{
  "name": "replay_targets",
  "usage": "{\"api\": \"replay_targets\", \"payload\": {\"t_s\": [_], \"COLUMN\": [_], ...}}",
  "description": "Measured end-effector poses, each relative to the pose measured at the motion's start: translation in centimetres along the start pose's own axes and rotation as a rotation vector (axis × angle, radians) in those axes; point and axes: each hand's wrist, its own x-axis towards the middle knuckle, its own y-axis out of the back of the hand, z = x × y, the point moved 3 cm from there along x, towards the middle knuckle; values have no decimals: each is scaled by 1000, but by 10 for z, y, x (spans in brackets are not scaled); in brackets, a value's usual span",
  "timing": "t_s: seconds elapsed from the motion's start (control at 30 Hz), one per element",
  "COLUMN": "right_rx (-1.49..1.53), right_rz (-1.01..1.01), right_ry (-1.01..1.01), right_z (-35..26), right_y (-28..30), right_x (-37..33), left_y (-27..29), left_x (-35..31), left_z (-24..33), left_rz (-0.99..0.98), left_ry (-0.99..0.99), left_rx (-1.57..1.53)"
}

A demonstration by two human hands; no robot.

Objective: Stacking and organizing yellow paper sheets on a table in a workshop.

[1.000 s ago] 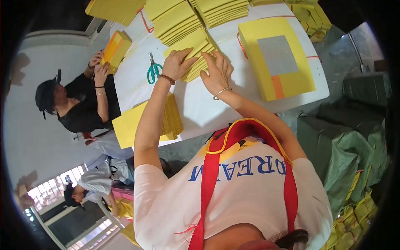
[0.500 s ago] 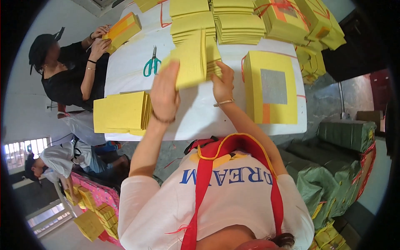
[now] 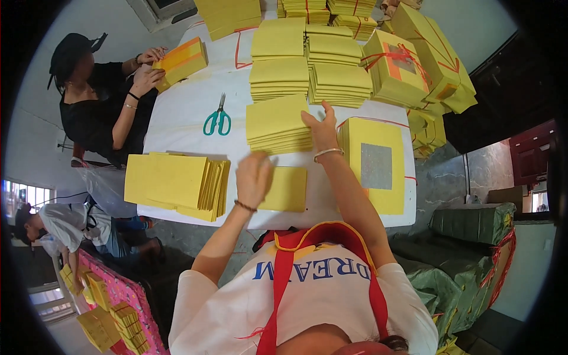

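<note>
A flat yellow folded paper piece (image 3: 288, 190) lies near the table's front edge. My left hand (image 3: 254, 180) is over its left end, blurred, its fingers too smeared to read. Just beyond, a stack of similar yellow folded pieces (image 3: 278, 121) leans slightly uneven. My right hand (image 3: 322, 127) is at that stack's right side with its fingers apart, thumb side against the edge, gripping nothing. On my left rests a thick pile of yellow folded pieces (image 3: 168, 183), its right ends fanned. Teal-handled scissors (image 3: 218, 121) lie farther off, blades pointing away.
Beyond are several yellow stacks (image 3: 278, 77) on the white table (image 3: 189, 121). A yellow block with a grey panel (image 3: 376, 165) stands at right. Red-tied bundles (image 3: 397, 62) sit behind it. Across the left edge, a co-worker (image 3: 97, 97) handles a yellow bundle (image 3: 183, 62). Green-wrapped bales (image 3: 473, 225) stand right.
The yellow piece raised by my left hand is no longer held up. My left hand has drawn nearer to me, and a flat piece now lies beneath it. My right hand stays beside the stack.
</note>
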Motion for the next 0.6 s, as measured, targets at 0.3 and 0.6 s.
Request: {"api": "replay_targets", "payload": {"t_s": [0.3,0.6], "right_rx": [58,224], "right_rz": [-198,-297], "right_ry": [-258,-377], "right_z": [99,80], "right_y": [-31,-26], "right_x": [55,40], "left_y": [-60,-56], "left_x": [67,78], "left_z": [-111,-134], "left_rz": [-7,-55], "left_ry": [729,1021], "left_rx": [-514,-768]}}
